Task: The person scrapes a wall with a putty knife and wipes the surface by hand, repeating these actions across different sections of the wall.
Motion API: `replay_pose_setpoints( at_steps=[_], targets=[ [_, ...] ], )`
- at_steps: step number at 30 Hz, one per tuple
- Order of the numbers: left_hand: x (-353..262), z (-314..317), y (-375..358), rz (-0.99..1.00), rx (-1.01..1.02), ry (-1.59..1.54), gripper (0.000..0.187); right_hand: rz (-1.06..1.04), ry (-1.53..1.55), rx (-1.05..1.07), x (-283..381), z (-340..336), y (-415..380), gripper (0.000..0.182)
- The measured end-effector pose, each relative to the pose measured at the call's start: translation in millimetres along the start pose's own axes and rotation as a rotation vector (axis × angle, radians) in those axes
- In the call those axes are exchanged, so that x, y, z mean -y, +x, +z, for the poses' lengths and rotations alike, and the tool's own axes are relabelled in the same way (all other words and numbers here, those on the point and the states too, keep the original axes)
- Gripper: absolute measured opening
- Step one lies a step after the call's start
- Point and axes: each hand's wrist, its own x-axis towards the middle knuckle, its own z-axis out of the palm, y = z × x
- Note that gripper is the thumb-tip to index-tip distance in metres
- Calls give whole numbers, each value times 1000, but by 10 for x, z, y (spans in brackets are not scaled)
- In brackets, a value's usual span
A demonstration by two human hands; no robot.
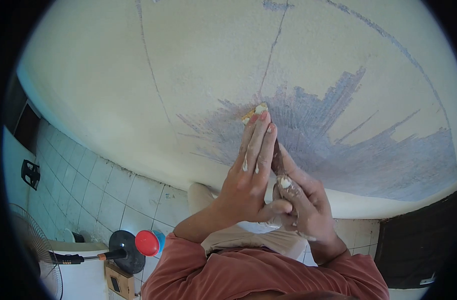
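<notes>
My right hand (308, 200) is wrapped round the lower end of a long, narrow dark-brown scraper (278, 160). The fingers of my left hand (251, 160) lie stretched out and flat, pressed over the scraper's upper part, with the thumb beside my right hand's fingers. Yellowish-white flakes (253, 114) sit just beyond the left fingertips, against the wall; the tool's tip under them is hidden. White residue smears both hands. Around the fingertips, the cream wall (213, 60) has a rough grey-purple scraped patch (308, 130) with jagged edges.
At lower left stand a fan (31, 250), a round black base (124, 252), a red-lidded container (147, 243) and a wooden box (119, 280). A black stool (30, 174) is farther left on the tiled floor (106, 172). A dark door-like panel (423, 240) is at right.
</notes>
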Motion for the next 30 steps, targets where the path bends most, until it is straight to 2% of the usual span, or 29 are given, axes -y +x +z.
replay_pose_setpoints(
  at_steps=[2,3,6,7,10,14,17,21,24,26,27,30],
  targets=[
    [-14,-53,-32,-91,-29,-149,76,38,85,-8,-30,-44,-9,47],
    [1,-37,-91,-149,-256,-159,56,53,127,-9,-42,-57,1,47],
    [-83,32,-300,-679,-536,-834,43,89,200,100,-49,6,45,48],
    [-111,-18,-225,-842,-550,-1041,34,98,215,103,-115,37,99,48],
    [84,32,-247,-896,-581,-899,34,109,218,88,-370,114,259,48],
    [213,49,-186,-915,-620,-1008,25,54,195,60,-452,209,327,47],
    [297,83,-174,-962,-722,-1023,21,68,168,34,-487,291,356,46],
    [335,50,-162,-935,-813,-915,20,-10,55,1,-629,410,407,47],
    [379,-424,1,-889,-871,-948,20,57,26,40,-218,850,638,48],
    [461,-677,86,-801,-865,-1045,20,-19,-32,69,-155,1017,712,48],
    [415,-728,93,-862,-841,-1005,20,-59,-63,88,-163,1044,722,48],
    [304,-652,54,-1011,-858,-893,23,6,-38,65,-248,1019,561,49]
  ],
)
